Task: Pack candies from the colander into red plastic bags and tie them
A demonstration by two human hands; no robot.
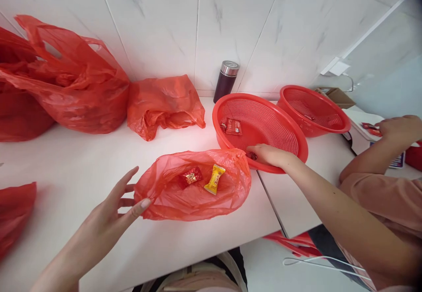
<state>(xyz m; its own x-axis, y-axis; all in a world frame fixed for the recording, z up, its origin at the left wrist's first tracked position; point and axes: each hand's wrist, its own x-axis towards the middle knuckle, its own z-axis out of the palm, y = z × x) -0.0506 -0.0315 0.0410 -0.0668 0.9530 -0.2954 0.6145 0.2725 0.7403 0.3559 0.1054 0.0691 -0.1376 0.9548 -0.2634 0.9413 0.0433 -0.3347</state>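
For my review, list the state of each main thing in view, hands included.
Front bag: mouth open, red packet and yellow packet inside
Left hand: spread, thumb at the front bag's rim
Near basket: upright, few pieces inside
Right hand: inside near basket, at a dark wrapped piece; grip unclear
Far basket: upright
Flask: upright, lid on
Middle bag: slumped
Large bag: bulging, handles up

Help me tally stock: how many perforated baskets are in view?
2: the near basket, with the right hand in it, and the far basket behind it, rightward. Others may be hidden.
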